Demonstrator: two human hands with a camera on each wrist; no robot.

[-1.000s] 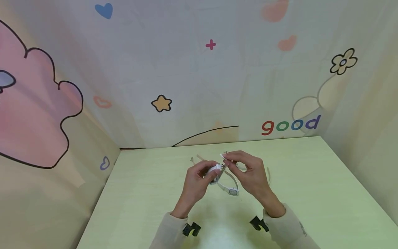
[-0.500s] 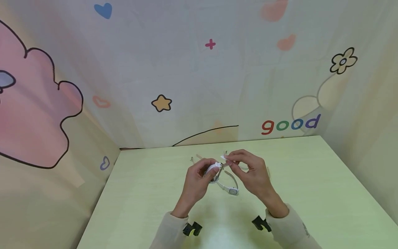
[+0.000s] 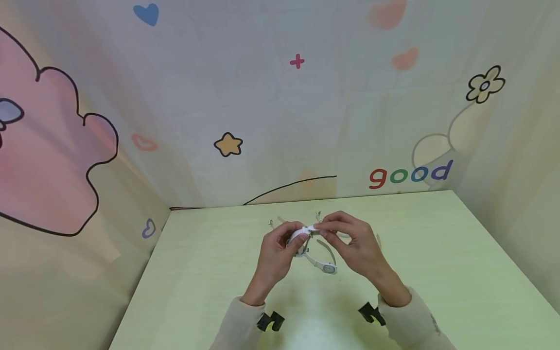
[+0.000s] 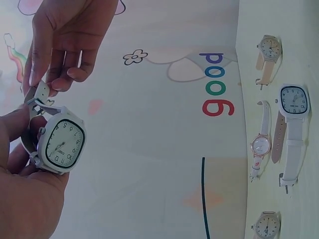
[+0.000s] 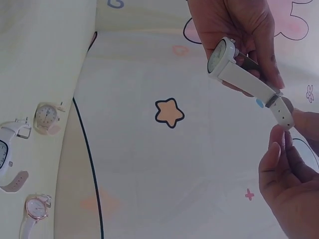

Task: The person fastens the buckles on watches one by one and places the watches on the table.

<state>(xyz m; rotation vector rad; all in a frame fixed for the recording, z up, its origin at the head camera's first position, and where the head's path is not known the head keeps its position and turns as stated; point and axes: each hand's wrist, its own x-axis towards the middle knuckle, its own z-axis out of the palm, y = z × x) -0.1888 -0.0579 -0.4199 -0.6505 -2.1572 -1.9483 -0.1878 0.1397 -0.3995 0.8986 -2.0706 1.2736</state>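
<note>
My left hand (image 3: 277,248) grips a white wristwatch (image 4: 66,143) with a squarish face, held up over the table. Thumb and fingers are around its case and strap. In the right wrist view the white strap (image 5: 246,82) runs through its metal buckle (image 5: 273,99), and the punched strap end sticks out past it. My right hand (image 3: 356,245) pinches that strap end between thumb and fingers. The watch face is turned away from the head view, but shows fully in the left wrist view.
On the table (image 3: 197,282) below and behind my hands lie several other watches. Among them are a small white watch (image 3: 329,268), a large square white watch (image 4: 294,99), a rose-gold round watch (image 4: 260,146) and a beige-strapped watch (image 4: 269,48). A patterned curtain (image 3: 262,97) stands behind the table.
The strap end, raised apart from the buckle in my right fingers before, has come down in line with it. My right hand has shifted slightly; my left hand has stayed nearly still.
</note>
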